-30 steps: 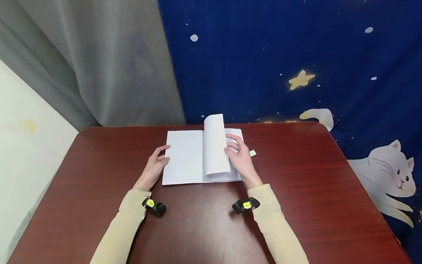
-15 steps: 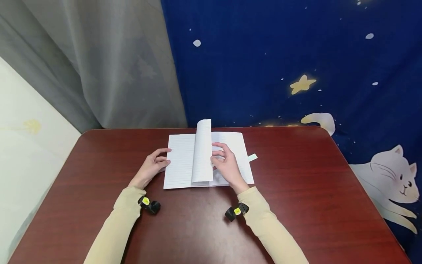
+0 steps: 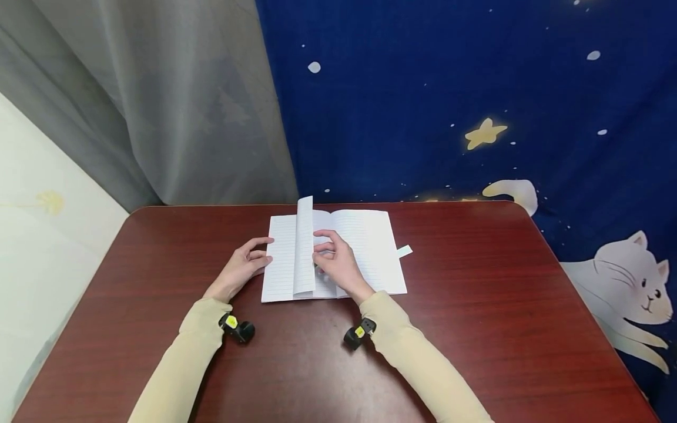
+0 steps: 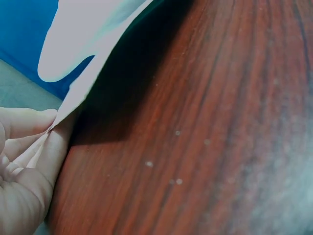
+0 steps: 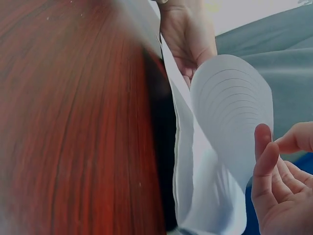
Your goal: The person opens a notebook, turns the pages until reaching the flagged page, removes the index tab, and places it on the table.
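A lined notebook (image 3: 372, 249) lies open on the table. One of its leaves (image 3: 304, 252) stands raised and curls over the left page. My right hand (image 3: 341, 267) pinches the free edge of that leaf between thumb and fingertips; the right wrist view shows the lined leaf (image 5: 234, 105) bowed in a loop beside the right hand (image 5: 286, 186). At the notebook's left edge, my left hand (image 3: 240, 267) grips the border with thumb and fingers. Close up in the left wrist view, the left hand's fingers (image 4: 51, 152) hold the notebook's edge, which is lifted off the wood there.
A small pale tab (image 3: 405, 251) sticks out from the notebook's right side. The dark red wooden table (image 3: 476, 305) reaches back to a grey curtain (image 3: 201, 117) and a blue star-patterned cloth (image 3: 396, 106). Both wrists wear small black cameras (image 3: 243, 332).
My right hand has carried the leaf leftward across the notebook, from the right half to above the left page. More of the right page shows. The left hand keeps its grip.
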`<state>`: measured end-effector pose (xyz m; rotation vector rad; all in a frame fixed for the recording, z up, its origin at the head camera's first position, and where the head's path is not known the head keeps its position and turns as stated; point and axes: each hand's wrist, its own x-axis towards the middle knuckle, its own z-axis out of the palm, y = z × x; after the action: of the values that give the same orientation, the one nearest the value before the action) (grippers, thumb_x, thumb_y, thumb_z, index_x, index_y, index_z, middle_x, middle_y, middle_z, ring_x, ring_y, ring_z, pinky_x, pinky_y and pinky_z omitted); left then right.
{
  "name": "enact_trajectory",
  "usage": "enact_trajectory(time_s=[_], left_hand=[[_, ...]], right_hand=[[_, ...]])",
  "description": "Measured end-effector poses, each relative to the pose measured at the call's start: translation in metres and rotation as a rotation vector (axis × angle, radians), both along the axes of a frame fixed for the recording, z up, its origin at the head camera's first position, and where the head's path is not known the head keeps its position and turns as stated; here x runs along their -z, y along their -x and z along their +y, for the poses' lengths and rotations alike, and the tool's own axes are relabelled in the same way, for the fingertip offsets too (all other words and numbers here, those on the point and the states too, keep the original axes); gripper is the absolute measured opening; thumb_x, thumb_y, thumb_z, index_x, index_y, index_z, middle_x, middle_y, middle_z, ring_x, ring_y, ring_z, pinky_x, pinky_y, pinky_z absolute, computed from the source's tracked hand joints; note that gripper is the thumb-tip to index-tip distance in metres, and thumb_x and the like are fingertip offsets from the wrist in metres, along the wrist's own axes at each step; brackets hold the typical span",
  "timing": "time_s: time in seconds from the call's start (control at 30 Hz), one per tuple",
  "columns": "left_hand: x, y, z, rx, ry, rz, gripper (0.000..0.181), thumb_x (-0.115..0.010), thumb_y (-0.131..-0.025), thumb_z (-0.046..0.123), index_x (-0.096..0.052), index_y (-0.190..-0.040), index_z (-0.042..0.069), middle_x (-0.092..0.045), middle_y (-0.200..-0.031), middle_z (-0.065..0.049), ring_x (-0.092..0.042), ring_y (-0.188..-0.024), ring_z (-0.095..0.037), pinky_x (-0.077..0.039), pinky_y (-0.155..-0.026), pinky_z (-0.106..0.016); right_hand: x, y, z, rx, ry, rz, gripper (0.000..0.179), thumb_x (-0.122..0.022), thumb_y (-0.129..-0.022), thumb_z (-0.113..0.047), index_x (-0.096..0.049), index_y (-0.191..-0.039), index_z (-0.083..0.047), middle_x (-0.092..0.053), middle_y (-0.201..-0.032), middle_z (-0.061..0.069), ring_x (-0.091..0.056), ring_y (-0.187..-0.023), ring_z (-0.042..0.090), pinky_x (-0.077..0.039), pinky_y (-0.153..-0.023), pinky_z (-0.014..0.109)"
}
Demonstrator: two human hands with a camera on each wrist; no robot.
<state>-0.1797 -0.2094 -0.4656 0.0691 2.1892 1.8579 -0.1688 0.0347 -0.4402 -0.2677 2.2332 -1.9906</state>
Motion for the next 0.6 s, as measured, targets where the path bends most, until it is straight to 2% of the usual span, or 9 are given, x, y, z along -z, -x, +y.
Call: enact_trajectory(time_s=[0.17, 0.3, 0.43, 0.6], left_hand=[[0.002, 0.001, -0.001, -0.007, -0.006, -0.003, 0.049, -0.057, -0.096, 0.001, -0.042, -0.142, 0.002, -0.061, -0.103, -0.018, -0.059, -0.087, -0.011, -0.051, -0.077, -0.022], [0.003, 0.003, 0.000, -0.011, 0.001, -0.012, 0.048, -0.058, -0.096, 0.002, -0.042, -0.141, 0.003, -0.060, -0.106, -0.019, -0.060, -0.088, -0.012, -0.051, -0.078, -0.023], [0.003, 0.002, 0.000, -0.008, 0.025, -0.021, 0.048, -0.058, -0.096, 0.004, -0.043, -0.141, 0.005, -0.060, -0.110, -0.020, -0.060, -0.091, -0.013, -0.051, -0.079, -0.022], [0.003, 0.002, -0.001, -0.002, 0.019, -0.019, 0.048, -0.057, -0.096, 0.003, -0.042, -0.142, 0.005, -0.061, -0.109, -0.019, -0.060, -0.092, -0.012, -0.051, -0.079, -0.022]], right_hand=[[0.003, 0.003, -0.011, -0.033, 0.038, -0.003, 0.045, -0.059, -0.090, 0.005, -0.051, -0.133, -0.001, -0.065, -0.103, 0.025, -0.063, -0.072, 0.026, -0.051, -0.067, 0.056], [0.005, 0.004, -0.020, -0.063, 0.019, 0.019, 0.044, -0.059, -0.087, 0.006, -0.053, -0.130, 0.000, -0.066, -0.099, 0.024, -0.064, -0.071, 0.031, -0.053, -0.061, 0.044], [0.008, 0.004, -0.028, -0.069, -0.002, 0.021, 0.042, -0.061, -0.086, 0.003, -0.054, -0.127, -0.003, -0.068, -0.096, 0.017, -0.066, -0.069, 0.025, -0.052, -0.057, 0.029], [0.011, 0.006, -0.037, -0.078, -0.001, -0.006, 0.039, -0.061, -0.086, 0.001, -0.055, -0.125, -0.003, -0.070, -0.090, 0.011, -0.067, -0.066, 0.019, -0.051, -0.056, 0.027]])
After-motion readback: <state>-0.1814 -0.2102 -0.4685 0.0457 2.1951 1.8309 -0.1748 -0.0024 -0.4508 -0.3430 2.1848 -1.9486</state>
